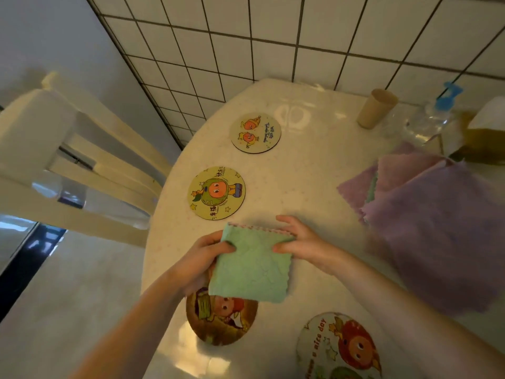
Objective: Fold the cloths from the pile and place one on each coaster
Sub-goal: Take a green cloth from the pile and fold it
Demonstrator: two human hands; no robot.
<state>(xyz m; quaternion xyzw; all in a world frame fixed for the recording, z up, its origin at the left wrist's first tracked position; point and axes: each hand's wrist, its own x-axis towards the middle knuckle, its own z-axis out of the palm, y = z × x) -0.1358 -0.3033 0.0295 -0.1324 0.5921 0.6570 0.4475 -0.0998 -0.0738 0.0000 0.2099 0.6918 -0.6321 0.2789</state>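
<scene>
The left hand (200, 258) and right hand (299, 243) pinch opposite edges of a folded green cloth (252, 265), held above the brown coaster (222, 321) near the table's left edge. Right of it lies the pile of lilac cloths (437, 214).

Both hands, left (200, 259) and right (299, 243), pinch folded green cloth (252, 265) above brown coaster (221, 320).

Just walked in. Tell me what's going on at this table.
A person holds a folded green cloth with both hands, the left hand and right hand pinching its sides, above a brown coaster near the table's edge. Three other coasters lie bare. A pile of purple cloths waits at the right.
</scene>
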